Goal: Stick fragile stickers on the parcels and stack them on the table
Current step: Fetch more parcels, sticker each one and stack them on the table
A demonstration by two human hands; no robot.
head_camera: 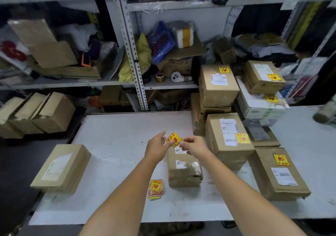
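Observation:
A yellow and red fragile sticker [174, 138] is held in the air between both hands, above the far end of a small brown parcel [183, 170] on the white table [116, 145]. My left hand [157, 145] pinches its left edge and my right hand [193, 145] pinches its right edge. A small pile of the same stickers [155, 189] lies on the table just left of that parcel. A flat brown parcel [61, 167] without a fragile sticker lies at the table's left edge. Stickered parcels [228, 137] are stacked on the right.
More stickered boxes [218, 85] and a white carton [261, 106] are piled at the back right, and one low parcel [279, 174] lies near the right front. Metal shelving [134, 59] full of boxes and bags stands behind the table. Cartons [36, 114] sit at the left.

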